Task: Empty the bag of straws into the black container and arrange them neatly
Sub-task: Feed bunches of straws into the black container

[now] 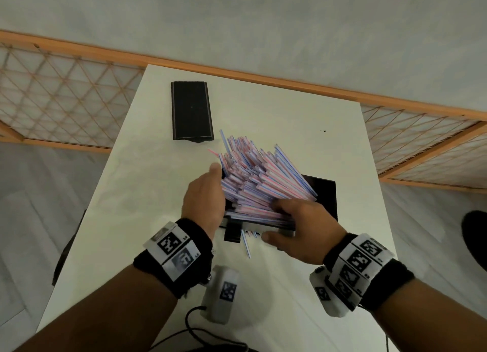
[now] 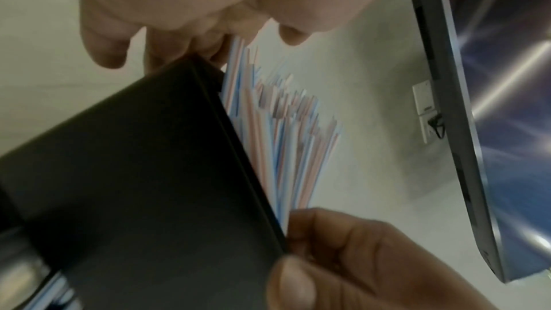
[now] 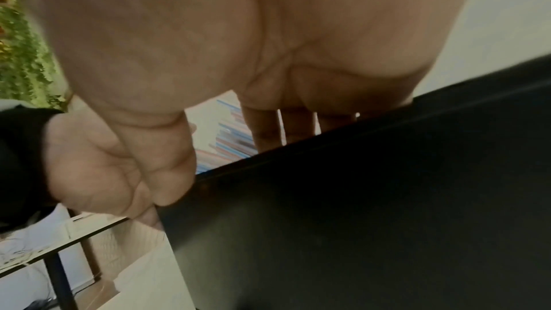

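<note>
A white table (image 1: 290, 109) stands against a wooden lattice screen (image 1: 66, 93) with an orange-brown top rail, its diamond-patterned panels running left and right behind the far edge. Above the rail is a plain pale wall (image 1: 237, 22). Pale grey plank flooring (image 1: 31, 199) lies on either side. The left wrist view shows a dark-framed glossy panel (image 2: 507, 126) beside a white wall socket (image 2: 425, 112) with a plug in it.

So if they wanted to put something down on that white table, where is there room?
Bare tabletop lies to the right of the black lid, up to the far edge of the table, and along the left edge beside the left hand. It is crowded around the black container, the straws and the right hand.
</note>
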`<state>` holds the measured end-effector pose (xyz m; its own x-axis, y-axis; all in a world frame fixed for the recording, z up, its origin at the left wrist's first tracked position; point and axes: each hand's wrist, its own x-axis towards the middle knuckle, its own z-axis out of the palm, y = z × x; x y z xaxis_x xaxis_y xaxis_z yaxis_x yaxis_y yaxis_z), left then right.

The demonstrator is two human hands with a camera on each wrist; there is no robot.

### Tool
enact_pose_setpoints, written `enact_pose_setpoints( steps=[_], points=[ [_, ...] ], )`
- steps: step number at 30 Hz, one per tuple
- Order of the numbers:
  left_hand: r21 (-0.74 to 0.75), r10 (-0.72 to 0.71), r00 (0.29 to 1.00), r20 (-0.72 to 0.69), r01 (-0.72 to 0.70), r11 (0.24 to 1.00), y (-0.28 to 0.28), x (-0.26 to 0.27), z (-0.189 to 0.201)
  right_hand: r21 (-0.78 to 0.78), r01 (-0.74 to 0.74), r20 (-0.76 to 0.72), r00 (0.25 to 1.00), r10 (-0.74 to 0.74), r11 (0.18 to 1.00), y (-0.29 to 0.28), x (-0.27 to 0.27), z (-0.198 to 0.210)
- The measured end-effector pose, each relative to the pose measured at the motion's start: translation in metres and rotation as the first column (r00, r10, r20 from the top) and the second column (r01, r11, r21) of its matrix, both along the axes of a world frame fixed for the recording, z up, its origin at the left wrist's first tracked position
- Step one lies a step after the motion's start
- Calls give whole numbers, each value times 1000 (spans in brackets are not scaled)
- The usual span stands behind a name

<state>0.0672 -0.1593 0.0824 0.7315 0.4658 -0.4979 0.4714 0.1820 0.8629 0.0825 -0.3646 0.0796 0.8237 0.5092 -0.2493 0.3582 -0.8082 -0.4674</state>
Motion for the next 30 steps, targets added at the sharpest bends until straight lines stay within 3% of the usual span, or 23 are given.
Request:
enact_pose_setpoints(
  steps=[5, 7, 12, 18, 22, 25, 30],
  points=[
    [-72, 130, 990, 55, -126, 989, 11, 13, -1, -119, -40, -84, 996, 30, 992, 8, 11, -8],
    [-104, 89, 995, 44, -84, 991, 9, 15, -5, -132, -43, -140, 990, 24, 990, 15, 12, -11],
    [28, 7, 995, 99, -9, 1000, -5, 9, 2, -117, -66, -177, 983, 45, 991, 33, 17, -8],
    [55, -15, 997, 70, 12, 998, -2, 10, 1, -196, -50, -244, 970, 0, 979, 45, 22, -8],
    [97, -145, 983, 108, 135, 986, -6, 9, 5, -182, -18, -233, 972, -25, 983, 50, 25, -1],
    [154, -243, 970, -6, 241, 958, -9, 8, 2, -180, 22, -144, 988, -49, 983, 49, 23, 0],
    [0, -27, 998, 48, 28, 1000, 0, 9, 1, -24, -4, 29, 1000, 4, 1000, 32, 13, 12]
  ],
)
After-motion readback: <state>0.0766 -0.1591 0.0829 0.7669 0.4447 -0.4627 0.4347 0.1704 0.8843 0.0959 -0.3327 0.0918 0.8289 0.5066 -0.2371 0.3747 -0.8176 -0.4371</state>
